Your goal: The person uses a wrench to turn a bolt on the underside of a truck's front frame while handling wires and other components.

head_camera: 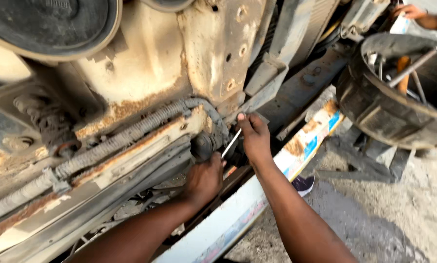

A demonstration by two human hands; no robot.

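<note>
My left hand (204, 179) reaches up under a rusty vehicle frame (145, 146) and grips a dark part at the end of a corrugated cable conduit (121, 139). My right hand (255, 138) sits just right of it, fingers closed around a thin white-shafted tool (231, 143) that points down-left into the same dark part. What the tool tip touches is hidden between both hands.
A worn tyre used as a tub (389, 107) holds several metal tools at the right. Another person's hand (413, 12) shows at the top right corner. A white painted bumper strip (257, 195) runs diagonally below my arms. A dark shoe (302, 184) rests on gravel ground.
</note>
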